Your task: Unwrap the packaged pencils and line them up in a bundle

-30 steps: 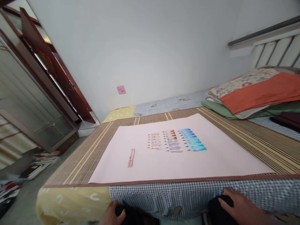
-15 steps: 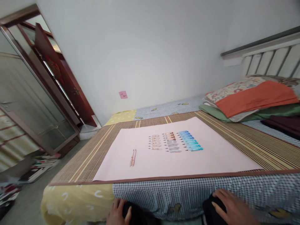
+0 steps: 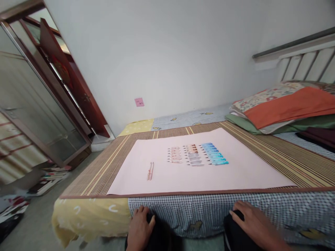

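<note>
My left hand [image 3: 140,226] rests on my left knee in dark trousers, fingers draped over it and holding nothing. On the other knee lies my right hand [image 3: 252,221], also with nothing in it, thumb apart from the fingers. Beyond both hands a pale pink sheet [image 3: 209,181] is spread on the bed. Slim pens lie on it in three columns: pale pink pens [image 3: 175,154], brown and grey pens [image 3: 193,155], and blue to turquoise pens [image 3: 214,153]. Two pinkish pens [image 3: 150,171] lie side by side, apart from these, toward the left.
A striped mat [image 3: 91,177] lies under the sheet, over a checked and yellow bed cover [image 3: 91,214]. Folded bedding [image 3: 285,104] is piled at the right, near a white radiator [image 3: 306,66]. A pink note [image 3: 139,102] is on the wall. At left stands a door [image 3: 75,80].
The view has tilted down slightly, so the bed edge and my hands appear higher in the picture. Both hands remain on my knees, and the pens lie as before.
</note>
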`<state>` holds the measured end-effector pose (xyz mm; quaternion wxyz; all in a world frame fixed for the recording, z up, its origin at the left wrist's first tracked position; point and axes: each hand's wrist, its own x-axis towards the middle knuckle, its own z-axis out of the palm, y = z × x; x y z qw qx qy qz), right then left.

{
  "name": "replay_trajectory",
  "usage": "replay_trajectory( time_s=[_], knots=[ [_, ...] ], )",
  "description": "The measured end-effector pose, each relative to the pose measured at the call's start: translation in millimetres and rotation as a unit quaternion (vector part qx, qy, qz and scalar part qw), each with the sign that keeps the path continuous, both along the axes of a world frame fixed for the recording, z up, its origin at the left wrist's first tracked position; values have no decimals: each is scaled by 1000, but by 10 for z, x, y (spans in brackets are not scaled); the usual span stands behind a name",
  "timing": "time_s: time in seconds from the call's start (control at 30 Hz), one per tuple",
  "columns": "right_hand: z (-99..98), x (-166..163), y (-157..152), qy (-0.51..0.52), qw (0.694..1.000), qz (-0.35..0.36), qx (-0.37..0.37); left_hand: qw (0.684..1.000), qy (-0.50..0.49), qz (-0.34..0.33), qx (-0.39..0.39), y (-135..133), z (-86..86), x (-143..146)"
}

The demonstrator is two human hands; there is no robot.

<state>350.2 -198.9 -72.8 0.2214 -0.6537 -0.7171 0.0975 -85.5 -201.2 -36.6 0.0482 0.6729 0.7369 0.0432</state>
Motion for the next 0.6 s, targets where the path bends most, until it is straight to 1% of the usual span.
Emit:
replay_trajectory(
  time_s=[0.07,0.17,0.27,0.33,0.43,0.5,0.6],
  knots=[
    [-1,4,5,13,1000,-2,-1,1000,-7,-4,10,-18,8,79],
    [-71,66,-4,66,998,-4,-4,999,-38,-6,31,-53,-49,121],
    [-149,98,-14,121,992,-34,-18,993,-100,10,55,-59,-130,106],
    [-155,54,-14,133,989,-50,-34,990,-131,17,56,-31,-158,113],
    [-75,-120,0,122,991,-31,-36,991,-128,-2,43,44,-139,212],
    [11,-278,22,98,995,-7,-24,993,-110,-18,41,91,-94,338],
    [119,-520,64,53,999,5,-5,996,-81,-26,39,123,6,573]
  ],
)
